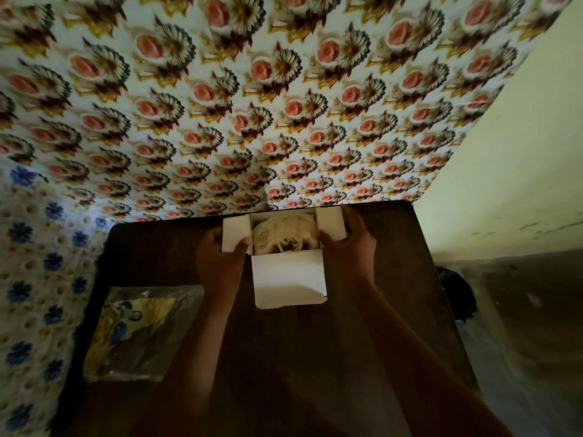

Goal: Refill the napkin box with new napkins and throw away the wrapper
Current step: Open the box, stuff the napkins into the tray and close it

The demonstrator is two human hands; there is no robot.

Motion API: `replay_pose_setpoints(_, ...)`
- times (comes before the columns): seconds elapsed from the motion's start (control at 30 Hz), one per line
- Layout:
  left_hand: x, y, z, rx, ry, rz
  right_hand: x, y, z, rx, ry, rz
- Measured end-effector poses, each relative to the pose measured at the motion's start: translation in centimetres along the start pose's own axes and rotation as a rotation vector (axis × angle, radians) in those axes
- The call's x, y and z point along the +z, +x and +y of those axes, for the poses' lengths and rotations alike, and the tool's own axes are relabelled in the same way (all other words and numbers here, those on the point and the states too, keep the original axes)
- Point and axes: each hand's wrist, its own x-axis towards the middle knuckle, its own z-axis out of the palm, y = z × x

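A white cardboard napkin box stands at the far edge of a dark wooden table, its flaps spread open. White napkins lie inside it. My left hand grips the left side flap. My right hand grips the right side flap. The big front flap hangs toward me. A crumpled clear plastic wrapper with yellow and blue print lies flat on the table's left side, apart from both hands.
A flowered cloth hangs behind the table. A crocheted cover with blue flowers is at the left. A pale wall rises at the right, with a dark bag on the floor below it.
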Motion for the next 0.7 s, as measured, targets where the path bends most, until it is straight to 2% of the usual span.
replay_pose_setpoints(0.07, 0.2, -0.7, 0.4, 0.198, 0.105, -0.015, 0.4, -0.5, -0.2, -0.133, -0.075, -0.032)
replay_pose_setpoints(0.13, 0.4, -0.8, -0.2, 0.467, 0.288, -0.151, 0.9, -0.6, 0.3, -0.331, -0.232, -0.111)
replay_pose_setpoints(0.2, 0.3, -0.5, -1.2, 0.597, 0.497, -0.311, 1.3, -0.5, 1.1, -0.465, -0.359, -0.199)
replay_pose_setpoints(0.33, -0.8, -0.4, -1.8, 0.624, 0.545, -0.458, 0.9, -0.2, 2.3, -0.595, -0.499, -0.341)
replay_pose_setpoints(0.5, -3.0, -0.1, -1.3, 0.575, 0.58, -0.667, -1.5, 1.2, 2.4, -0.616, -0.526, -0.542)
replay_pose_setpoints(0.63, -3.8, 0.2, -0.5, 0.523, 0.581, -0.699, -2.5, 2.1, 2.0, -0.725, -0.651, -0.636)
replay_pose_setpoints(0.7, -3.8, 0.4, -0.1, 0.438, 0.465, -0.736, -2.8, 2.1, 2.1, -0.746, -0.656, -0.652)
